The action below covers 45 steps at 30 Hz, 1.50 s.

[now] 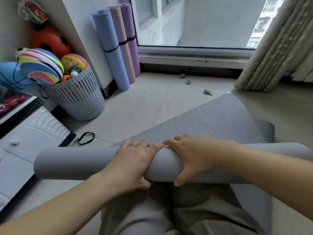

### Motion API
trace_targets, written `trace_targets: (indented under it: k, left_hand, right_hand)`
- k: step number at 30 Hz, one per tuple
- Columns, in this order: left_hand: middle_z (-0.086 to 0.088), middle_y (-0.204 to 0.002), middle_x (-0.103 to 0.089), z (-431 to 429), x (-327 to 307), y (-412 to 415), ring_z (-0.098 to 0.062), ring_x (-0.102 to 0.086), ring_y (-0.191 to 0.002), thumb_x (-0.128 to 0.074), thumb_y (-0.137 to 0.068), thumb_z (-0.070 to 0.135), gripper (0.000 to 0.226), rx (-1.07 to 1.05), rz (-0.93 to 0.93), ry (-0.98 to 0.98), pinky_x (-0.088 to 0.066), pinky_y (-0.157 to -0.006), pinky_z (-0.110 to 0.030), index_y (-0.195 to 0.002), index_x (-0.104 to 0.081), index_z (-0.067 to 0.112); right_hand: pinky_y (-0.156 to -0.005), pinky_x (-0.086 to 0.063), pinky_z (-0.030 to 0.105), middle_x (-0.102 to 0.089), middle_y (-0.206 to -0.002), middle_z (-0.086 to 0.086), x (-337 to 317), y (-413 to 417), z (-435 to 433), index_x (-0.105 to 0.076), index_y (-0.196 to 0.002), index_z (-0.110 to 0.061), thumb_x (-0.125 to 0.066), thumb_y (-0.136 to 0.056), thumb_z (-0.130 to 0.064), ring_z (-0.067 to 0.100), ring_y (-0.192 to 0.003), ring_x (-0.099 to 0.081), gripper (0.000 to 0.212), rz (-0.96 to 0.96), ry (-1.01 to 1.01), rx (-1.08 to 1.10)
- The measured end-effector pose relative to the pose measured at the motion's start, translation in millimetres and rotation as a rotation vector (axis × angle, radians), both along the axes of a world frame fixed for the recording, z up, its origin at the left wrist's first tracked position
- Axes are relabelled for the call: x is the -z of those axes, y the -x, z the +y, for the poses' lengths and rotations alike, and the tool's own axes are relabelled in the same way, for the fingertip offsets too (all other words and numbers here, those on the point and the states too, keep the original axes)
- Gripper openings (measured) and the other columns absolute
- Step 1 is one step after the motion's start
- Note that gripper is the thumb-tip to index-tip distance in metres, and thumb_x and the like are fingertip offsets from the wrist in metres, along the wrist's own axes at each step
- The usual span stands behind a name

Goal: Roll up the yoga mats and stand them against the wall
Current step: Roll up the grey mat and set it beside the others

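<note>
Currently one grey mat [71, 163], part-rolled, across the lap, loose end spread over the floor ahead. Two hands, left hand [132, 163] and right hand [194, 156], side by side, both curled round the roll. Three rolled, banded mats upright against the wall: blue mat [110, 48], pink mat [121, 39], purple mat [131, 39]. Nearby, one slatted basket [81, 100] of balls; one black band [86, 138] on the floor.

4 yoga mats: 3 rolled, upright, i.e. light-blue foam mat [105, 28], pink foam mat [118, 26], purple foam mat [129, 22], w/ 1 black band [111, 49] each; + 1 grey ribbed foam mat [211, 122]. 2 hands: left hand [132, 163], right hand [194, 156]. 1 grey slotted plastic basket [81, 99]. 1 loose black elastic loop [86, 138]. Approx. 7 colourful balls [40, 65], exact no. unclear.
</note>
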<state>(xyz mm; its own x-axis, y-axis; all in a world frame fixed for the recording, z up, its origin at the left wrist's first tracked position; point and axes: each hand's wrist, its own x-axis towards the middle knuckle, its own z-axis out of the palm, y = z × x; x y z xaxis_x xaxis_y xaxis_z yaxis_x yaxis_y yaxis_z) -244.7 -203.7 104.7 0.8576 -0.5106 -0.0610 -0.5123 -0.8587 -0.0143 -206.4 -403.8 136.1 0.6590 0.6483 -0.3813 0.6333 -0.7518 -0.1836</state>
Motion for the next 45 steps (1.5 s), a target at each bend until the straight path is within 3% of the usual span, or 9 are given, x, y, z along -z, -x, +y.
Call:
trace_targets:
  k: [3,6,11,21,28,33,37,43,45]
  left_hand:
    - [0.008,-0.128,-0.049,4.2,-8.5,-14.7,-0.017,-0.048,-0.117,-0.069,-0.063,0.052,0.094,-0.034,0.213,0.046,-0.035,-0.101,-0.03,-0.142,-0.018,0.042]
    - [0.011,-0.133,-0.046,1.4,-16.1,-30.0,-0.014,-0.044,-0.119,-0.073,-0.064,0.051,0.095,-0.046,0.316,0.047,-0.034,-0.102,-0.029,-0.142,-0.02,0.044]
    - [0.002,-0.129,-0.049,-3.5,3.0,-15.6,-0.024,-0.057,-0.111,-0.069,-0.058,0.053,0.103,-0.022,-0.039,-0.125,-0.037,-0.099,-0.051,-0.142,-0.012,0.036]
    - [0.005,-0.127,-0.048,2.1,-83.9,-45.7,-0.022,-0.053,-0.113,-0.065,-0.071,0.053,0.086,-0.07,-0.165,-0.175,-0.032,-0.102,-0.043,-0.137,-0.011,0.04]
    - [0.011,-0.114,-0.06,-2.4,-40.1,11.9,-0.013,-0.057,-0.102,-0.064,-0.063,0.057,0.078,-0.001,0.203,-0.084,-0.038,-0.089,-0.035,-0.13,-0.026,0.045]
    - [0.021,-0.107,-0.061,9.4,-33.5,-4.4,-0.004,-0.059,-0.093,-0.075,-0.06,0.051,0.074,-0.099,0.501,0.082,-0.049,-0.078,-0.024,-0.122,-0.034,0.056]
    - [0.029,-0.102,-0.059,15.7,-34.6,-23.3,0.006,-0.059,-0.094,-0.082,-0.053,0.054,0.076,-0.151,0.738,0.132,-0.053,-0.085,-0.029,-0.115,-0.037,0.062]
    - [0.01,-0.135,-0.045,8.3,-13.6,-3.8,-0.016,-0.048,-0.121,-0.062,-0.061,0.073,0.1,-0.012,0.147,-0.11,-0.034,-0.102,-0.036,-0.143,-0.016,0.04]
    - [0.009,-0.134,-0.047,7.8,-9.3,-6.3,-0.016,-0.049,-0.121,-0.065,-0.06,0.07,0.101,-0.026,0.16,-0.074,-0.035,-0.101,-0.034,-0.143,-0.016,0.039]
  right_hand:
    - [-0.093,-0.043,0.043,-0.042,-0.13,0.006,8.8,26.2,-2.0,-0.005,-0.148,-0.017,-0.069,-0.071,-0.061,0.027,-0.115,-0.045,0.11,-0.325,0.089,-0.052]
    - [-0.086,-0.045,0.042,-0.048,-0.123,0.005,17.3,27.5,-2.1,-0.018,-0.143,-0.019,-0.07,-0.072,-0.052,0.027,-0.106,-0.05,0.094,-0.343,0.055,0.002]
    - [-0.074,-0.052,0.038,-0.061,-0.105,-0.002,11.0,-2.8,-7.1,-0.041,-0.12,-0.023,-0.072,-0.059,-0.055,0.023,-0.091,-0.06,0.075,-0.194,-0.021,0.055]
    - [-0.081,-0.051,0.036,-0.062,-0.106,-0.006,-59.1,-37.1,1.1,-0.04,-0.13,-0.031,-0.076,-0.06,-0.06,0.016,-0.093,-0.058,0.083,-0.246,-0.098,0.047]
    - [-0.092,-0.046,0.032,-0.056,-0.12,-0.016,-14.8,5.9,-4.6,-0.04,-0.132,-0.038,-0.078,-0.063,-0.061,0.007,-0.105,-0.054,0.082,0.199,-0.062,-0.037]
    - [-0.101,-0.037,0.035,-0.041,-0.134,-0.007,-5.0,27.6,-10.6,-0.018,-0.147,-0.027,-0.058,-0.071,-0.073,0.016,-0.119,-0.04,0.097,-0.206,0.0,-0.106]
    - [-0.09,-0.045,0.037,-0.047,-0.124,-0.004,3.9,31.4,-3.9,-0.027,-0.139,-0.025,-0.067,-0.065,-0.068,0.018,-0.107,-0.047,0.094,-0.211,0.023,-0.085]
    - [-0.087,-0.047,0.033,-0.057,-0.116,-0.013,-2.7,-12.7,1.8,-0.042,-0.128,-0.033,-0.081,-0.055,-0.063,0.012,-0.103,-0.056,0.088,0.14,-0.005,0.032]
    - [-0.089,-0.047,0.033,-0.057,-0.116,-0.014,-4.0,-20.5,5.0,-0.043,-0.128,-0.034,-0.083,-0.056,-0.06,0.011,-0.104,-0.055,0.087,0.236,0.012,0.056]
